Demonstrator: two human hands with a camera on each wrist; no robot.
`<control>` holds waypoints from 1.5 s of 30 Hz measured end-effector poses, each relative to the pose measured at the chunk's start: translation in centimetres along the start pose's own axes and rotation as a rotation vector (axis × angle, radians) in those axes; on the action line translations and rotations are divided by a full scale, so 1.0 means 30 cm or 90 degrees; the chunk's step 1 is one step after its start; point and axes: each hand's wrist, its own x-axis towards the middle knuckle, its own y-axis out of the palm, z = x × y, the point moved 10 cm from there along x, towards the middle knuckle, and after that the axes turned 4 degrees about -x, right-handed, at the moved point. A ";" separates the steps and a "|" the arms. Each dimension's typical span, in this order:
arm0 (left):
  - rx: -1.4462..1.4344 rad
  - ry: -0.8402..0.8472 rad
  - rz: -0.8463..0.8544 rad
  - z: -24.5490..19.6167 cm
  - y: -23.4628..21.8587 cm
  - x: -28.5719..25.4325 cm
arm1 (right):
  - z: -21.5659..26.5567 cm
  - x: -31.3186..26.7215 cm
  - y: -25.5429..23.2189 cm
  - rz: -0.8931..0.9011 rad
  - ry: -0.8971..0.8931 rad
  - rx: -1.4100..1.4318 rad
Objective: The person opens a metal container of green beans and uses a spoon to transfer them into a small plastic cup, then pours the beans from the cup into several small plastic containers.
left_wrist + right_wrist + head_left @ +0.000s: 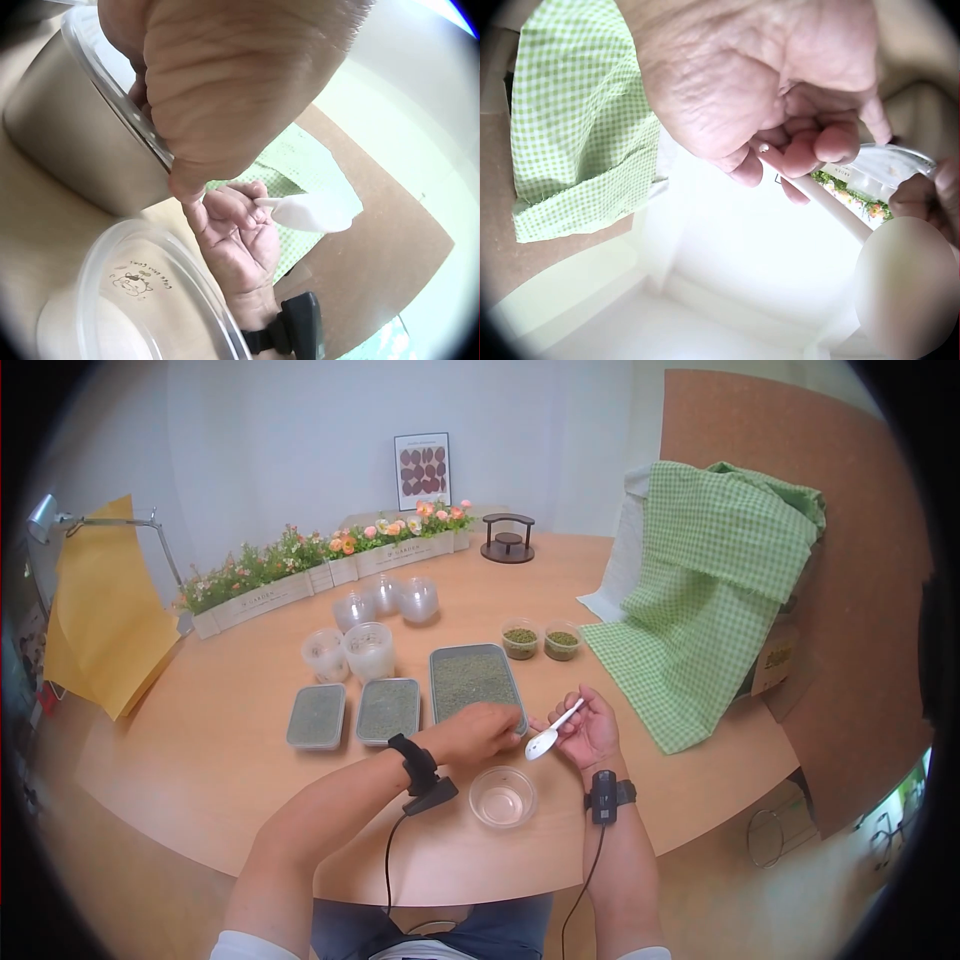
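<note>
My right hand is turned palm up and holds a white spoon by its handle, the bowl tilted over the table. One of its fingers reaches to the near right corner of a large plastic container of dried green herb. My left hand bends over that same corner, its fingers curled at the edge of the lid; the fingertips are partly hidden. Just in front of both hands stands an empty clear cup with a small printed drawing, seen in the left wrist view.
Two smaller herb containers sit at left, with several clear cups behind. Two small herb-filled cups stand beyond my right hand. A green checked cloth drapes at right. Flower boxes line the back.
</note>
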 end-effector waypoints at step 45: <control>-0.190 -0.189 -0.531 0.070 -0.098 -0.376 | 0.134 -0.056 0.094 -0.174 -0.353 -0.505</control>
